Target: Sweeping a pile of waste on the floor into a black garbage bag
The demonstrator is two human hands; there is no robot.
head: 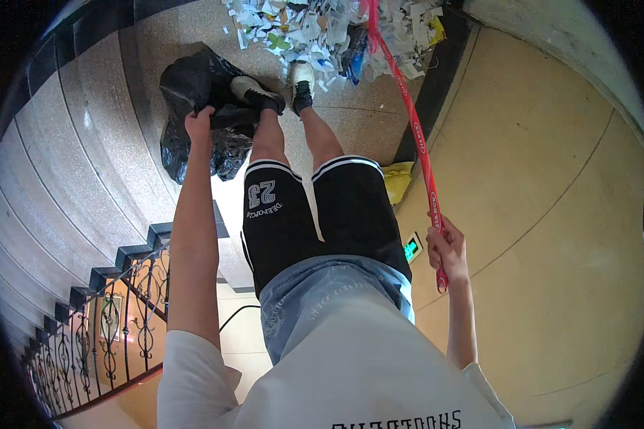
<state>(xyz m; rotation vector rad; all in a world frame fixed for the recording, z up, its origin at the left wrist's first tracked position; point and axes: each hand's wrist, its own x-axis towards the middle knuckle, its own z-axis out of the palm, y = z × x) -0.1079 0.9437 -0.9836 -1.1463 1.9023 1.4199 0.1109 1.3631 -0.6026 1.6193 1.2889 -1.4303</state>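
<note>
My left hand [199,122] grips the edge of a black plastic bag [185,80], which lies crumpled on the floor beside and partly around my shoe at the left. Closed around the end of a long red handle [419,137] with white markings is my right hand [447,249]. The handle runs up to the top edge, where a pink part meets the litter; its far end is cut off or hidden. A wide heap of paper and plastic scraps [311,32] spreads in front of my shoes, with blue and yellow wrappers among it.
Stone stairs [86,139] curve along the left, with an ornate metal railing [107,327] below them. A beige wall [520,187] with a dark skirting stands at the right. A yellow bag or cloth [397,181] lies by its foot, and a lit green sign [412,248] is mounted near.
</note>
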